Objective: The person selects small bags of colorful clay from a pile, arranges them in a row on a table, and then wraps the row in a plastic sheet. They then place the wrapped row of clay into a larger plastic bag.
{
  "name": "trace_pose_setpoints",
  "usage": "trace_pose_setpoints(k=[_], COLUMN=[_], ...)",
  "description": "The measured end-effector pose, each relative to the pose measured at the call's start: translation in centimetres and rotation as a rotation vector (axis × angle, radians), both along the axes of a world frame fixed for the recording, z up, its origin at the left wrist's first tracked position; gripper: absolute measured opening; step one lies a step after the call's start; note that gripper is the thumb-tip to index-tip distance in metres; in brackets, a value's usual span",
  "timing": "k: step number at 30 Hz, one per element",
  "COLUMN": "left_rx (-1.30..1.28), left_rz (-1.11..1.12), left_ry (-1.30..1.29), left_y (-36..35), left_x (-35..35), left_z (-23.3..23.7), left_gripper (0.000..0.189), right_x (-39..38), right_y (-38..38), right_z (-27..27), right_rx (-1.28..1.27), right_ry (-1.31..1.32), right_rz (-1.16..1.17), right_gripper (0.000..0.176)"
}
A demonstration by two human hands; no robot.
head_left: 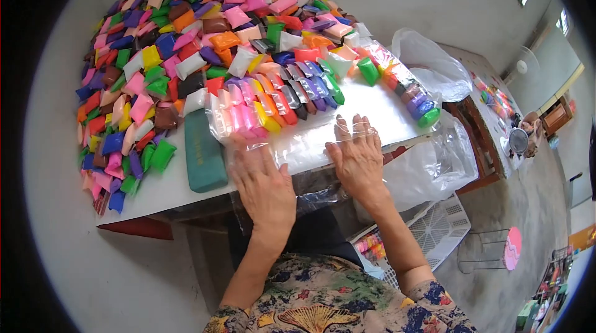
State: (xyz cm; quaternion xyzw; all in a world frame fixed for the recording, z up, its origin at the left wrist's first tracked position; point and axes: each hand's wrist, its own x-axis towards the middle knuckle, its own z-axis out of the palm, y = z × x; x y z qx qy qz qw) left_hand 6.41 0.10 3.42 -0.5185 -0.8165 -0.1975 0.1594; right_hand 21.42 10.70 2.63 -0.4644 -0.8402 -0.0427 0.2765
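Observation:
A clear plastic bag (301, 141) lies on the white tabletop, its loose end reaching over the front edge. Inside it, rows of small coloured packets (272, 106) sit side by side, among them pink, yellow, red, black, purple and green ones. My left hand (263, 185) rests flat on the bag's film below the pink packets, fingers stretched out and slightly blurred. To the right, my right hand (358, 158) also lies flat with fingers spread, on or beside the film. Neither hand grips anything. Left of the bag is a dark green box-like block (203, 153).
A large heap of coloured packets (180, 41) covers the back and left of the table. Another filled clear bag (406, 87) lies at the right. Plastic bags (437, 159) hang by the right edge. Below are a white crate (441, 227) and a pink stool (512, 248).

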Motion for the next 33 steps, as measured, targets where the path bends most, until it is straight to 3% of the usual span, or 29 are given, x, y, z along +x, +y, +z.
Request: trace_pose_setpoints(k=[6, 11, 14, 15, 18, 19, 23, 29, 33], left_rx=[-0.034, 0.015, 0.048, 0.055, 0.08, 0.074, 0.097, 0.087, 0.107], left_rz=[-0.597, -0.661, -0.72, -0.732, -0.734, -0.732, -0.735, -0.744, -0.745], left_ry=[-0.023, -0.109, -0.175, -0.191, -0.166, -0.158, -0.2, -0.202, -0.23], left_y=[2.3, 4.9, 5.1, 4.9, 4.8, 4.8, 4.7, 4.8, 4.8], left_x=[3.2, 2.5, 2.1, 1.9, 1.7, 1.7, 1.7, 1.5, 1.6], left_z=[0.7, 0.5, 0.1, 0.4, 0.1, 0.0, -0.4, -0.4, -0.5], left_gripper=[0.056, 0.05, 0.046, 0.045, 0.047, 0.047, 0.049, 0.049, 0.047], right_x=[-0.2, 0.7, 1.6, 1.8, 1.8, 1.6, -0.4, -2.7, -2.6], right_y=[0.0, -0.1, -1.4, -2.2, -5.8, -4.7, 0.8, 7.6, 8.8], right_z=[-0.3, -0.4, 1.4, 2.1, 7.1, 7.6, 10.4, 8.1, 7.8], right_rx=[0.012, 0.076, -0.072, 0.094, -0.013, 0.198, 0.096, -0.142, -0.296], right_ry=[-0.028, 0.002, 0.036, 0.004, 0.205, 0.273, 0.301, 0.264, 0.256], right_rz=[-0.015, 0.049, 0.144, 0.149, 0.172, 0.18, 0.087, 0.13, 0.143], right_gripper=[0.055, 0.046, 0.041, 0.034, 0.028, 0.024, 0.03, 0.048, 0.048])
